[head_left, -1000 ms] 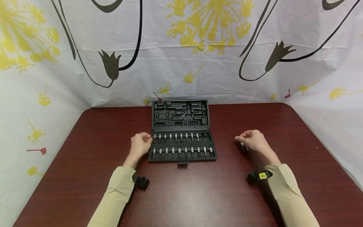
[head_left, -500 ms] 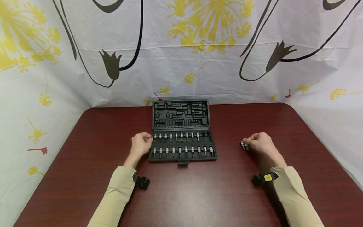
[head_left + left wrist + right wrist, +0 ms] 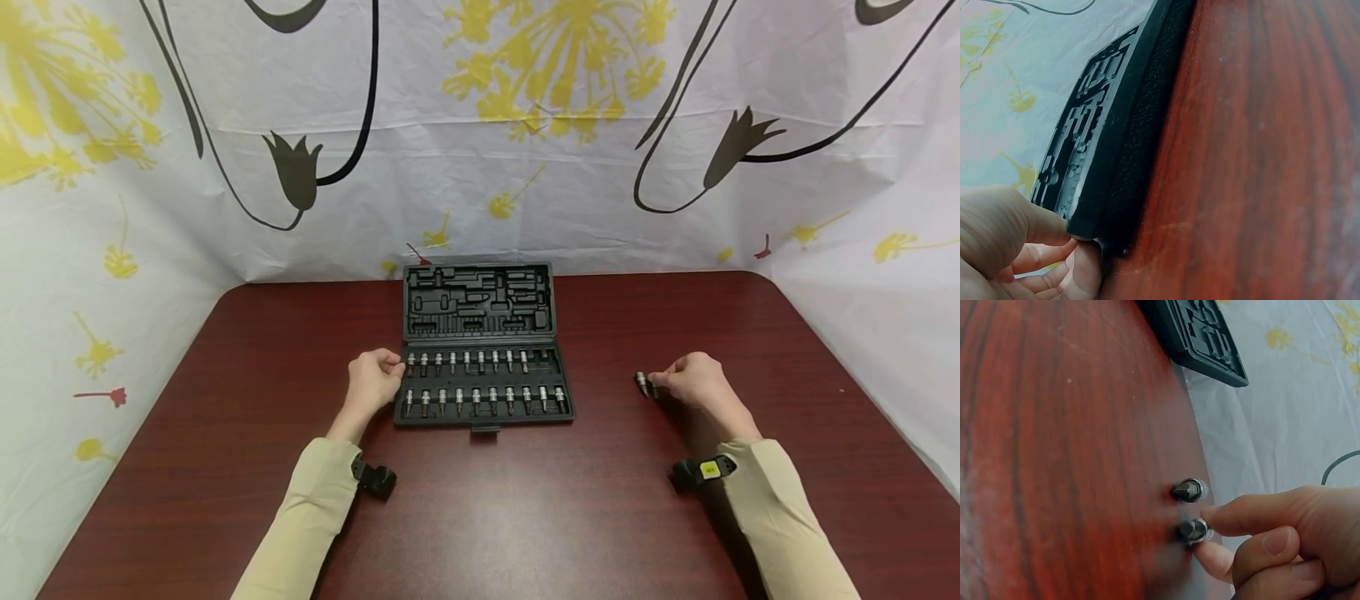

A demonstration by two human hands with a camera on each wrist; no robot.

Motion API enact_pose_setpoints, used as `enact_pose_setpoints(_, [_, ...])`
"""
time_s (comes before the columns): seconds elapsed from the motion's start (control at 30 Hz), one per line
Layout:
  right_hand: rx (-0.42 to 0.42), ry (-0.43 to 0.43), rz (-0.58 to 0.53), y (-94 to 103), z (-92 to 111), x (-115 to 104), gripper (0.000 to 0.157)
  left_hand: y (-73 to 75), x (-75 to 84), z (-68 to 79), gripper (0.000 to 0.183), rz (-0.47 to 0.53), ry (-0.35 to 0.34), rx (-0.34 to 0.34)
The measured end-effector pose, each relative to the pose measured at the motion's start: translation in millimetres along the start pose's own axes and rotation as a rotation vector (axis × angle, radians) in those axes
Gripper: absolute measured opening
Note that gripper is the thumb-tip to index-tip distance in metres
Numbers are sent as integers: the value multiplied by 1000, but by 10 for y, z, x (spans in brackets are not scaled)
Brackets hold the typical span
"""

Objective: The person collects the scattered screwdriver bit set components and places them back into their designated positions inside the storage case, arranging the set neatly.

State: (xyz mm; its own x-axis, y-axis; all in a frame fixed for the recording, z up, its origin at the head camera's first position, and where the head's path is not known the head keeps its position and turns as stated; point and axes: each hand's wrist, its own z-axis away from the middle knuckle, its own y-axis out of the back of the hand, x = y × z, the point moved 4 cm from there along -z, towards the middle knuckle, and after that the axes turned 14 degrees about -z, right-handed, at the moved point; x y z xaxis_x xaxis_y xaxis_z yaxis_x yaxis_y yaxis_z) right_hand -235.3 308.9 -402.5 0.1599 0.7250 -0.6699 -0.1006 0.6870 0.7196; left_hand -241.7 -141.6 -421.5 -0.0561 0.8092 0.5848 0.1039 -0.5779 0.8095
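A black bit socket case (image 3: 485, 423) lies open on the table, two rows of silver-topped bit sockets (image 3: 475, 400) in its lower half. At the case's left edge my left hand (image 3: 372, 385) pinches the rim; in the left wrist view its thumb (image 3: 1047, 224) lies against the case corner. Off to the right, my right hand (image 3: 693, 382) has thumb and forefinger around one bit socket (image 3: 1196, 530) down at the table. A second bit socket (image 3: 1191, 489) lies just beside it, outside the fingers, also seen in the head view.
The dark red wooden table (image 3: 480, 508) has rounded far corners. A white patterned cloth (image 3: 570, 192) hangs behind it and at both sides. The raised lid (image 3: 478, 302) with moulded recesses stands close to the cloth.
My right hand has shifted right and slightly nearer, uncovering one bit socket on the table while the fingers are at the other. My left hand and the case have stayed in place.
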Motion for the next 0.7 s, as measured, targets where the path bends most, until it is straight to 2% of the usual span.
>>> enact_pose_setpoints(0.13, [-2,-4,39,24,1,-19,33,1,2,3,14,-1,13,-5])
enact_pose_setpoints(0.4, [-1,-29,0,12,-17,25,33,-10,7,-7,13,2,10,-3])
enact_pose_setpoints(0.7, [6,90,-23,-6,-64,-135,29,-7,2,-1,13,2,16,-2])
